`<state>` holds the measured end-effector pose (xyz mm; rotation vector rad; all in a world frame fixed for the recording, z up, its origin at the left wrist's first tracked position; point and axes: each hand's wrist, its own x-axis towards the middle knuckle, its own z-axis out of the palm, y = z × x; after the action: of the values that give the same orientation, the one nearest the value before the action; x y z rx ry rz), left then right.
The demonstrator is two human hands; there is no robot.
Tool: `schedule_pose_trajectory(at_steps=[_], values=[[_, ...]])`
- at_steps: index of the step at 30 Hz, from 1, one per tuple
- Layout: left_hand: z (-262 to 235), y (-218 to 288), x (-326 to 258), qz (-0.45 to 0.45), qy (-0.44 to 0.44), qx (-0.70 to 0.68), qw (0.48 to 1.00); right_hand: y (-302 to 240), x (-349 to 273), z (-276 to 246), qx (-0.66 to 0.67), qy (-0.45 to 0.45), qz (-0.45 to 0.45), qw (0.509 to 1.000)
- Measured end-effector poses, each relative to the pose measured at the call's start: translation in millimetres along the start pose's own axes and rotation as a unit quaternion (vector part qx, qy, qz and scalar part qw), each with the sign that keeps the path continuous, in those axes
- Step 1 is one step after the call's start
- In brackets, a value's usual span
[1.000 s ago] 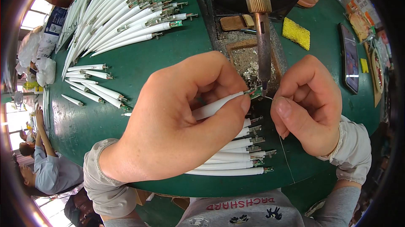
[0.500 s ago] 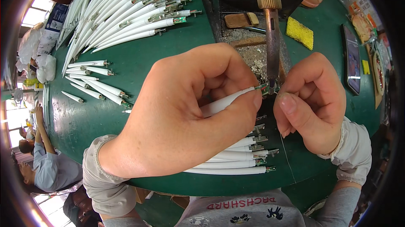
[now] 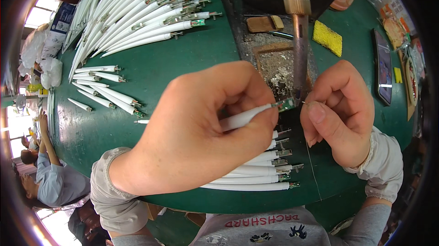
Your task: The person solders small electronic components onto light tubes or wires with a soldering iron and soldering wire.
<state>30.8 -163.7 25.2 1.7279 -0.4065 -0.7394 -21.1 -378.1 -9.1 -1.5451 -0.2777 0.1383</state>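
Observation:
My left hand (image 3: pixel 196 127) is closed round a white tapered stick (image 3: pixel 244 117) with a small green circuit board (image 3: pixel 286 104) at its right end. Just beside that board hangs the tip of a soldering iron (image 3: pixel 300 63), mounted upright; whether they touch I cannot tell. Thumb and finger of my right hand (image 3: pixel 340 113) pinch a thin solder wire (image 3: pixel 313 168), its short end pointing at the iron tip and its length trailing down over the table. Below my left hand lie several similar white sticks (image 3: pixel 247 185), partly hidden by it.
A large fan of white sticks (image 3: pixel 132 13) covers the far left, with a smaller group (image 3: pixel 109 93) nearer. Under the iron sits a grimy tray (image 3: pixel 256 47) of solder scraps. A yellow sponge (image 3: pixel 327 38) and a phone (image 3: pixel 382 68) lie right. Another person (image 3: pixel 59 182) sits at left.
My left hand has shifted slightly down and left with the stick, baring more of its circuit board. The view has shifted a little, and my right hand keeps its pinch on the wire.

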Motion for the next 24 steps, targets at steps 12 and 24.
schedule_pose_trajectory(at_steps=[12,24], values=[[33.7,-41.3,-17.9,0.363,0.107,0.365,0.851,12.2,-9.0,2.8,-0.022,-0.018,0.033,0.999],[39.8,-60.7,-23.7,0.407,0.123,0.384,0.820,19.6,-12.6,0.3,-0.058,-0.024,0.031,0.998]])
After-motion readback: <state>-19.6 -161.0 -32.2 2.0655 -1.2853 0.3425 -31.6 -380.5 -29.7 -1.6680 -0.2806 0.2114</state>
